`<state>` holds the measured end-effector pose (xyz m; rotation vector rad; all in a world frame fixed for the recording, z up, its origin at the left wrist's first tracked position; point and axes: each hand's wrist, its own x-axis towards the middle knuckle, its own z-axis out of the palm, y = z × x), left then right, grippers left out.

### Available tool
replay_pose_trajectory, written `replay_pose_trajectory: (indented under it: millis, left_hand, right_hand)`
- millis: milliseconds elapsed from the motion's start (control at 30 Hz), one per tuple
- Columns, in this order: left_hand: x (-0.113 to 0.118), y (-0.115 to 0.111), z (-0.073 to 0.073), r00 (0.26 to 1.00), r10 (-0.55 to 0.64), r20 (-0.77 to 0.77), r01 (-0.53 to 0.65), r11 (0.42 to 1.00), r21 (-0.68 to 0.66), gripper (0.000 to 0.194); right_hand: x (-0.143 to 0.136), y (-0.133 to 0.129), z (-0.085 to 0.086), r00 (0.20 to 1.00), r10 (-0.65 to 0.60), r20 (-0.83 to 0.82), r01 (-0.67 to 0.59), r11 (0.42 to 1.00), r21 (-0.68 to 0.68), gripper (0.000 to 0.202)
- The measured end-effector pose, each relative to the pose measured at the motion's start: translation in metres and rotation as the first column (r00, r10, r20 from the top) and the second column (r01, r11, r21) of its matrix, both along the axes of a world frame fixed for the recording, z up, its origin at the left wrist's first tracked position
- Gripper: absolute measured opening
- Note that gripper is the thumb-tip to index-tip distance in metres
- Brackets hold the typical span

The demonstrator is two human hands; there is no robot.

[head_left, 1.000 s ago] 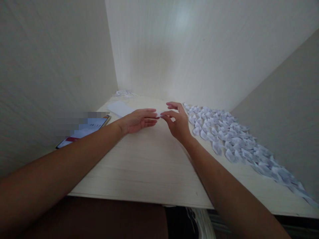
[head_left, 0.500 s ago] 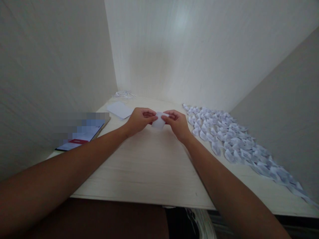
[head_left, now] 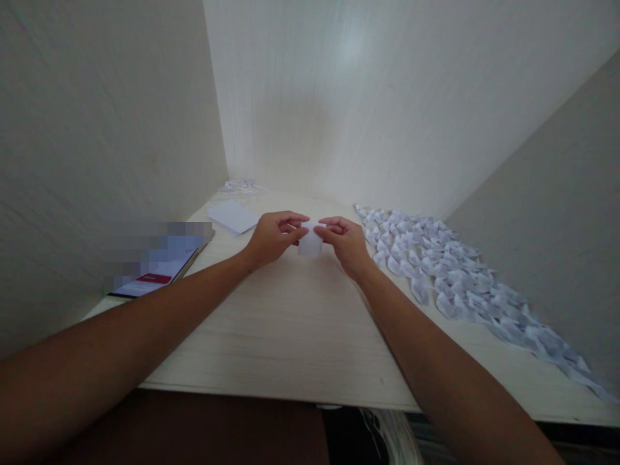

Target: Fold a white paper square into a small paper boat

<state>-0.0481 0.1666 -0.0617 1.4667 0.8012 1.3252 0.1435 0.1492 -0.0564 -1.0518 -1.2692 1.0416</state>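
Observation:
A small piece of white paper point(head_left: 310, 243) is held up just above the table between both of my hands. My left hand point(head_left: 279, 235) pinches its left edge between thumb and fingers. On the opposite edge, my right hand point(head_left: 345, 237) grips it the same way, thumb toward me. Left of my left hand lies a stack of flat white paper point(head_left: 233, 216). To the right of my right hand spreads a large group of small folded white paper pieces point(head_left: 436, 258), lying close together in rows.
On the left, a tablet or phone point(head_left: 162, 271) with a lit, partly blurred screen leans near the wall. Thin white strips point(head_left: 241, 186) lie in the far left corner. Pale walls enclose the table point(head_left: 271, 336) on three sides; its front edge is near my body.
The paper between my hands has turned slightly and now hangs straighter, facing me. My fingers have shifted a little along its upper edge.

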Motion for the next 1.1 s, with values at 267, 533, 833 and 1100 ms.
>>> replay_pose_trajectory:
  millis: [267,533,833,1100]
  left_hand:
    - [0.0012,-0.0003,0.0016,0.998,-0.014,0.059,0.018,0.997,-0.075,0.046]
    - [0.0008,-0.0024,0.0041,0.990,-0.015,0.140,0.041,0.982,-0.186,0.053]
    - [0.0019,-0.0064,0.0065,0.988,-0.011,0.155,0.044,0.977,-0.207,0.054]
    - [0.0005,-0.0074,0.0068,0.991,-0.007,0.132,0.034,0.978,-0.206,0.056]
  right_hand:
    - [-0.0043,-0.0032,0.0036,0.996,0.018,-0.092,-0.024,0.998,-0.058,0.040]
    - [-0.0062,-0.0042,0.0035,0.990,0.062,-0.127,-0.078,0.988,-0.133,0.040]
    - [-0.0067,-0.0053,0.0042,0.988,0.054,-0.143,-0.074,0.988,-0.136,0.038]
    - [-0.0073,-0.0069,0.0063,0.986,0.050,-0.158,-0.072,0.988,-0.140,0.036]
